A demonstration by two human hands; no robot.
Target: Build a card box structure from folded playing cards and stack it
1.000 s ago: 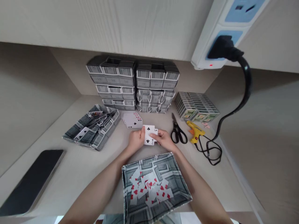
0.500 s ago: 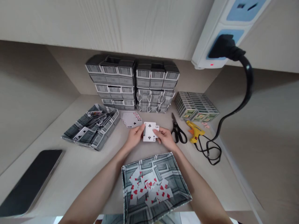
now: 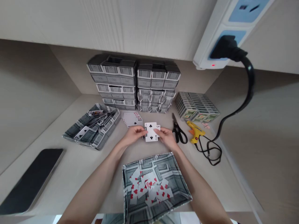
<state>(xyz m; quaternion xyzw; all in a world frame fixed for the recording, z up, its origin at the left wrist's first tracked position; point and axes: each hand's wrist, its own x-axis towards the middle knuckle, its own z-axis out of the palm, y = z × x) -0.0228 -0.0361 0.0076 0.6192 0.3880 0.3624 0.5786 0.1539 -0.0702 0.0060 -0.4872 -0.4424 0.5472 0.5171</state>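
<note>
Two playing cards (image 3: pixel 151 134), a two of clubs in front and a three behind it, are between my hands over the table. My left hand (image 3: pixel 134 133) pinches their left edge with thumb and fingers. On the right, my right hand (image 3: pixel 166 136) grips them, its thumb lying on the front card. Just beyond my left hand lies a fanned row of cards (image 3: pixel 132 119). Close to my body, between my forearms, sits an open box made of cards (image 3: pixel 163 158) with red-suited card pieces inside.
Another card-built tray (image 3: pixel 102 141) holding loose cards lies at left, near a black phone (image 3: pixel 30 183). Stacked card-built boxes (image 3: pixel 114 79) stand at the back. Scissors (image 3: pixel 178 132), a yellow glue gun (image 3: pixel 196 130) and packed card decks (image 3: pixel 198 107) are at right. A power strip (image 3: pixel 218 60) hangs above.
My left hand's fingers have shifted from the cards' upper left corner to lower on their left edge, with the wrist further left. The cards stay in nearly the same place.
</note>
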